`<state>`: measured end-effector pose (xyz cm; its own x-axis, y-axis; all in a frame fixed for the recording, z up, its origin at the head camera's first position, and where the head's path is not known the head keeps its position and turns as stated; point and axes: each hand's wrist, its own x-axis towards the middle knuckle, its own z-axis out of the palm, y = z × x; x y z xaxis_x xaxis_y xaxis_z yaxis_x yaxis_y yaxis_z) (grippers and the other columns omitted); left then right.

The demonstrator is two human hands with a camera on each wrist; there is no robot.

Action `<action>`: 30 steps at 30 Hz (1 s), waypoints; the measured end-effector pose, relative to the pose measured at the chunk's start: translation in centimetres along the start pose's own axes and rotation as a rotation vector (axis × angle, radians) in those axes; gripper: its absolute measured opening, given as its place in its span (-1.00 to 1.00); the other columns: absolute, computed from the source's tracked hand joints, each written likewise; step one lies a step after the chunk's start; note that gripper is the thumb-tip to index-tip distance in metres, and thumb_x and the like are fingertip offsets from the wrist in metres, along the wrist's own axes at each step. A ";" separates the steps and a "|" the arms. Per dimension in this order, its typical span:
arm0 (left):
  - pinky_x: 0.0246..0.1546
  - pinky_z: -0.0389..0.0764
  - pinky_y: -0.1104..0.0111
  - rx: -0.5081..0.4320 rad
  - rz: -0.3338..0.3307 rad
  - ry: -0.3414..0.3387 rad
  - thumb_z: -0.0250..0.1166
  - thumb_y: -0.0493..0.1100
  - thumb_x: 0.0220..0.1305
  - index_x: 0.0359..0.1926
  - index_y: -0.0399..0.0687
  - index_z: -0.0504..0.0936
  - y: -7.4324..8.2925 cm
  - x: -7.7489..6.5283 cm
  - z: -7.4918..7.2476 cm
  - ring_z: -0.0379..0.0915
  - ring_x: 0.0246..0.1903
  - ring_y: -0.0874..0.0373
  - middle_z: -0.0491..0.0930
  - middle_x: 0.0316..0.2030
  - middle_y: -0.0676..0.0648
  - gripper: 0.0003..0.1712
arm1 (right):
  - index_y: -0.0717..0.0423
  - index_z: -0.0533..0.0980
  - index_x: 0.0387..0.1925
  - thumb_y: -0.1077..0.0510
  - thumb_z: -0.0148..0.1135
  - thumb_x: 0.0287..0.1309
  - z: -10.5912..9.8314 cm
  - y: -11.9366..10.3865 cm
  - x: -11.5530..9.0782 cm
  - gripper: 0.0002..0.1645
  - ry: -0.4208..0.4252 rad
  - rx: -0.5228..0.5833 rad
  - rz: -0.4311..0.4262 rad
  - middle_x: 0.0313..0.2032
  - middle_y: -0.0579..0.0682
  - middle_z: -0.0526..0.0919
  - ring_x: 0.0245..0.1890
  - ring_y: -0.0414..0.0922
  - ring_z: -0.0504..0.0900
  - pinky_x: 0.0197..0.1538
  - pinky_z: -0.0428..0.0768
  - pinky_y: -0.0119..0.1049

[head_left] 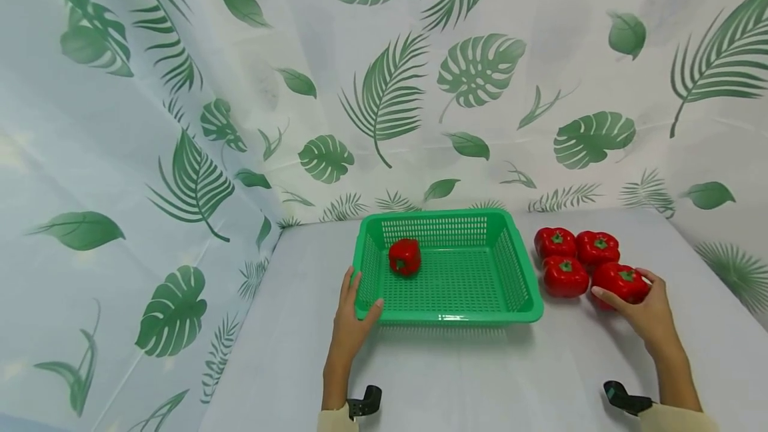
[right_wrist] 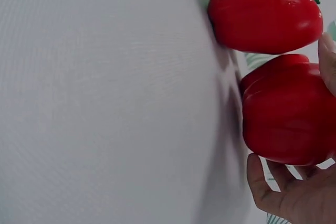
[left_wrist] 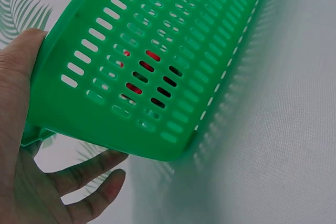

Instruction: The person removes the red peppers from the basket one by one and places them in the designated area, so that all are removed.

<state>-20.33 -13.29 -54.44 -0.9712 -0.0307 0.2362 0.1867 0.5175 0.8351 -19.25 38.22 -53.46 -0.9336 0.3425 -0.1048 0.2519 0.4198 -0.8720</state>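
Note:
A green plastic basket [head_left: 444, 317] with slotted walls stands on the white surface, one red bell pepper [head_left: 405, 257] lying inside toward its left. My left hand [head_left: 352, 322] holds the basket's near left corner, thumb over the rim; in the left wrist view some fingers hang below the rim beside the wall. To the right of the basket, my right hand [head_left: 651, 312] grips a red bell pepper [head_left: 618, 280] between thumb and fingers. In the right wrist view the fingers curl around the side of that pepper [right_wrist: 289, 114]; its far side is out of frame.
Beside the held pepper sit three more red bell peppers: a near one [head_left: 565, 277], a back left one [head_left: 555, 243] and a back right one [head_left: 597, 247]. A leaf-printed white cloth [head_left: 384, 172] rises behind the table [head_left: 456, 379] and along its left.

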 end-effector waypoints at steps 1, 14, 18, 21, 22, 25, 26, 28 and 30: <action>0.35 0.20 -0.17 0.004 0.004 0.001 0.28 0.07 0.30 0.52 0.10 0.10 0.0 0.0 0.0 -0.12 0.52 -0.02 -0.12 0.56 0.05 -0.13 | 0.31 -0.44 0.48 -0.19 0.22 0.25 0.1 0.0 0.0 0.29 0.004 0.007 0.001 0.46 0.47 -0.28 0.45 0.47 -0.26 0.20 0.21 0.45; 0.36 0.19 -0.15 0.004 0.012 -0.006 0.26 0.17 0.29 0.52 0.08 0.11 0.0 -0.1 -0.1 -0.13 0.52 -0.01 -0.12 0.56 0.07 -0.11 | 0.17 -0.51 0.46 -0.15 0.26 0.24 1.2 0.4 -0.1 0.30 0.017 0.012 -0.020 0.46 0.46 -0.32 0.46 0.44 -0.31 0.24 0.15 0.44; 0.36 0.19 -0.15 -0.004 0.013 -0.005 0.25 0.22 0.29 0.52 0.09 0.11 0.0 -0.1 -0.1 -0.13 0.52 0.01 -0.12 0.56 0.08 -0.10 | 0.19 -0.54 0.45 -0.13 0.25 0.24 1.0 0.4 -0.2 0.31 -0.018 -0.004 -0.034 0.42 0.53 -0.32 0.43 0.50 -0.27 0.21 0.16 0.47; 0.36 0.19 -0.16 -0.005 0.017 -0.002 0.24 0.24 0.28 0.52 0.08 0.11 0.0 0.0 0.0 -0.13 0.52 0.01 -0.11 0.56 0.03 -0.10 | 0.19 -0.57 0.46 -0.14 0.24 0.25 0.7 0.4 -0.2 0.32 -0.062 -0.029 -0.046 0.40 0.59 -0.34 0.40 0.54 -0.24 0.19 0.14 0.49; 0.36 0.19 -0.16 -0.005 0.018 -0.002 0.24 0.24 0.28 0.52 0.08 0.11 0.0 0.0 -0.1 -0.13 0.52 0.01 -0.11 0.56 0.02 -0.10 | 0.19 -0.57 0.46 -0.14 0.24 0.25 0.5 0.4 -0.2 0.33 -0.076 -0.039 -0.053 0.40 0.59 -0.34 0.39 0.55 -0.23 0.19 0.14 0.49; 0.37 0.18 -0.15 -0.005 0.017 -0.003 0.24 0.24 0.28 0.52 0.09 0.11 0.1 -0.1 -0.1 -0.14 0.52 0.02 -0.11 0.56 0.03 -0.10 | 0.24 -0.55 0.47 -0.12 0.25 0.25 0.1 0.6 -0.3 0.33 -0.106 -0.068 -0.082 0.40 0.60 -0.34 0.36 0.58 -0.18 0.15 0.16 0.51; 0.37 0.18 -0.15 -0.006 0.016 -0.003 0.25 0.23 0.29 0.52 0.09 0.11 0.1 -0.1 -0.1 -0.14 0.52 0.02 -0.12 0.56 0.05 -0.10 | 0.26 -0.53 0.47 -0.12 0.26 0.25 0.0 0.7 -0.3 0.33 -0.112 -0.075 -0.091 0.40 0.59 -0.34 0.35 0.59 -0.16 0.13 0.17 0.52; 0.37 0.18 -0.15 -0.006 0.013 -0.004 0.26 0.18 0.29 0.52 0.08 0.11 0.2 -0.1 -0.1 -0.14 0.52 0.02 -0.12 0.56 0.07 -0.11 | 0.31 -0.49 0.47 -0.11 0.27 0.24 0.0 0.8 -0.4 0.32 -0.115 -0.086 -0.102 0.41 0.59 -0.30 0.32 0.60 -0.10 0.11 0.21 0.51; 0.36 0.19 -0.15 -0.007 0.007 -0.003 0.27 0.15 0.29 0.52 0.08 0.11 0.2 -0.1 -0.1 -0.14 0.52 0.01 -0.12 0.55 0.09 -0.12 | 0.35 -0.45 0.47 -0.11 0.27 0.24 0.0 0.9 -0.4 0.30 -0.109 -0.088 -0.106 0.41 0.59 -0.27 0.31 0.60 -0.06 0.10 0.23 0.51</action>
<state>-20.18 -13.28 -54.22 -0.9704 -0.0242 0.2404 0.1946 0.5115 0.8370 -18.63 38.50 -54.20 -0.9771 0.2009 -0.0702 0.1675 0.5222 -0.8362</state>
